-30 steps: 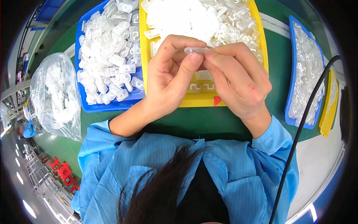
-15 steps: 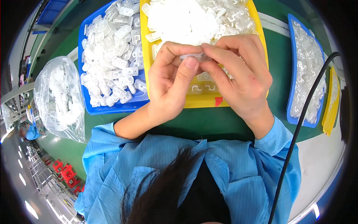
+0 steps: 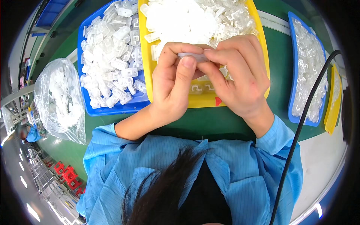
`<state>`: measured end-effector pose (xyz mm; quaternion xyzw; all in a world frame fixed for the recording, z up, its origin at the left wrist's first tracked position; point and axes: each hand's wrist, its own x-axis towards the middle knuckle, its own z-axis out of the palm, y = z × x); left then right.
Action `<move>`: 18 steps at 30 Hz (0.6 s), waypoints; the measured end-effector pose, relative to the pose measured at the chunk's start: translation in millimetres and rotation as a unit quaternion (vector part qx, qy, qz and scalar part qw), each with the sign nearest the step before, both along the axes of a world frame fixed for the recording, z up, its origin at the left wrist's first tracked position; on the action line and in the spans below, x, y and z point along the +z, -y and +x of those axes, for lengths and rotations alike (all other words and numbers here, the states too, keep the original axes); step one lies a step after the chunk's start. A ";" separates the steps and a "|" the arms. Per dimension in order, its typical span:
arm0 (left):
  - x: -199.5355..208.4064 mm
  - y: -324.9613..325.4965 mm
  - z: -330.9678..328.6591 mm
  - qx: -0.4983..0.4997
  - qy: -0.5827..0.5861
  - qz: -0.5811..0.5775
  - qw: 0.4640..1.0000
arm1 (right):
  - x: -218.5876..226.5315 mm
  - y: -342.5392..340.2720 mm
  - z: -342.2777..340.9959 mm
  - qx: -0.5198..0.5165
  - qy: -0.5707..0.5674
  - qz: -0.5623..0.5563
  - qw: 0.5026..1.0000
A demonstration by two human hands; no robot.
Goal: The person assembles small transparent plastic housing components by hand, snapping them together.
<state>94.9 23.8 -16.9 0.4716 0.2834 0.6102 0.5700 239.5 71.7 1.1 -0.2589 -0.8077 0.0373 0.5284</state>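
Observation:
Between the fingertips of both hands is a small translucent plastic piece (image 3: 195, 57), held above the near part of a yellow tray (image 3: 187, 102). My left hand (image 3: 174, 75) pinches its left end with thumb and forefinger. At its right end, my right hand (image 3: 240, 73) grips it between thumb and fingers. Part of the piece is hidden behind the fingertips, so its full shape cannot be told. Heaped in the yellow tray are white and clear plastic parts (image 3: 236, 17), glaring white in the middle.
Left of the yellow tray stands a blue tray (image 3: 112, 109) full of translucent parts. A clear bag (image 3: 60, 101) of white pieces lies further left. On the right are another blue tray (image 3: 291, 75), a narrow yellow tray (image 3: 332, 112) and a black cable (image 3: 300, 127). Green surface shows beneath.
The plastic piece now shows its long edge more plainly between the fingers. My left thumb and right fingers have shifted slightly; both hands stay over the yellow tray.

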 end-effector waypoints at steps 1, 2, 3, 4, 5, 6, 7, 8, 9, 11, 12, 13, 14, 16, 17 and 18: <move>-1.9 -1.1 -0.3 0.000 0.003 0.021 1.000 | 1.3 0.0 0.4 -0.005 0.006 -0.020 1.000; -1.1 -1.9 1.3 0.000 0.003 0.021 1.000 | 2.1 -0.5 0.6 -0.010 0.012 -0.040 0.999; 0.3 -2.9 4.0 0.008 0.008 0.029 1.000 | 1.9 -1.8 1.3 -0.009 0.012 -0.039 0.999; 0.9 -3.0 5.3 0.015 0.013 0.035 0.999 | 0.6 -2.6 2.7 -0.010 0.019 -0.039 0.999; -0.4 -3.2 4.2 0.016 0.013 0.035 0.999 | -0.2 -3.4 3.8 -0.010 0.027 -0.038 0.999; -2.6 -3.7 2.0 0.015 0.001 0.037 0.999 | 1.0 -4.4 4.2 -0.010 0.026 -0.038 0.999; -4.3 -2.3 -0.2 0.016 -0.012 0.037 0.999 | 3.2 -4.0 4.5 0.000 0.028 -0.041 0.999; -4.7 -1.4 -2.4 0.017 -0.012 0.036 0.999 | 4.7 -3.2 4.8 0.010 0.030 -0.043 0.999; -5.0 -0.5 -4.6 0.007 -0.020 0.023 1.000 | 5.0 -1.8 5.3 0.012 0.030 -0.044 0.999; -1.0 -2.3 -4.6 -0.001 -0.027 0.018 0.999 | 8.7 -3.1 7.5 0.006 0.018 -0.085 0.996; 3.7 -1.9 -2.2 -0.009 0.000 0.006 1.000 | 10.0 -3.4 9.7 0.008 0.018 -0.082 0.996; 6.5 -2.0 -1.0 -0.017 0.028 -0.006 0.999 | 10.9 -3.5 12.6 0.023 0.016 -0.099 0.995; 4.5 -3.9 -2.9 -0.018 0.010 0.015 1.000 | 11.7 -4.0 14.0 0.038 0.014 -0.116 0.992; 0.9 -3.9 -5.0 -0.008 -0.016 0.038 0.999 | 11.8 -3.2 13.9 0.050 0.015 -0.122 0.991; -0.7 -3.1 -6.1 0.001 -0.043 0.058 0.997 | 11.3 -1.7 13.6 0.061 0.016 -0.131 0.989; -1.2 -3.1 -8.3 0.002 -0.041 0.055 0.998 | 12.1 -1.2 13.3 0.061 0.018 -0.133 0.989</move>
